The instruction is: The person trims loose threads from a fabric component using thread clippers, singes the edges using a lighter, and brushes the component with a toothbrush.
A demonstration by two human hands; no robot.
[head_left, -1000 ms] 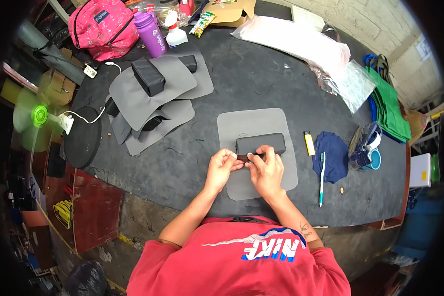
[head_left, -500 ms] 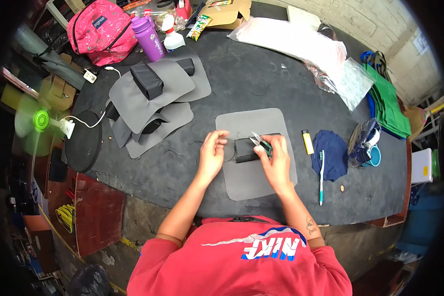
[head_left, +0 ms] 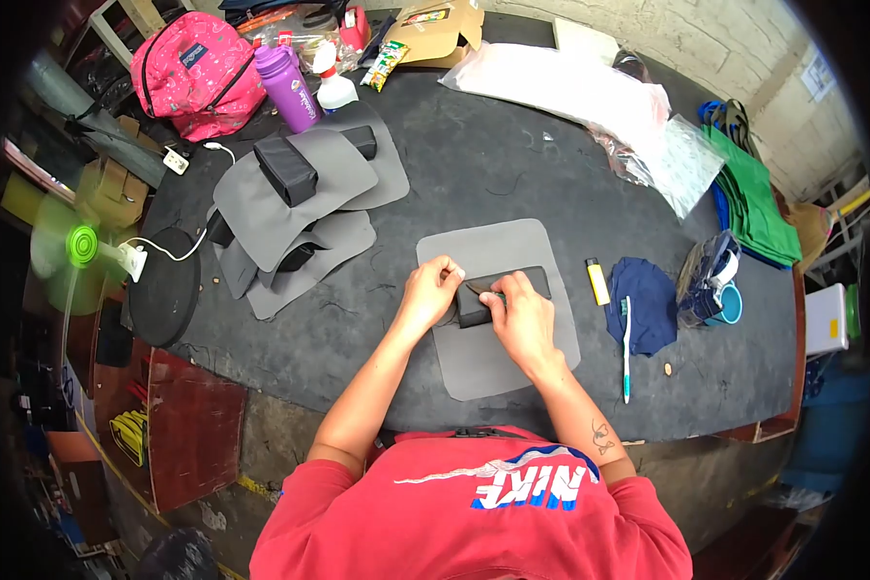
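Observation:
A flat grey sheet [head_left: 478, 372] with rounded corners lies on the table before me, and a black box-shaped pouch [head_left: 473, 313] sits on its middle. My right hand [head_left: 526, 321] is closed around small thread snips [head_left: 476, 287], whose blades point left over the pouch; their handles are mostly hidden under my fingers. At the pouch's left edge, my left hand [head_left: 429, 294] is pinched close to the blade tips. Whatever lies between its fingertips is too small to make out. Some loose dark thread showed beside the pouch earlier.
More grey sheets with black pouches [head_left: 285, 172] are piled at left, near a purple bottle [head_left: 288, 89] and a spray bottle [head_left: 334, 89]. On the right lie a yellow lighter [head_left: 598, 282], a toothbrush [head_left: 626, 348], blue cloth [head_left: 648, 314] and a teal cup [head_left: 729, 305].
My left hand has moved right and up to the pouch's edge, its fingers now pinched. My right hand has shifted slightly left and down, and the snips' blades have turned to point left.

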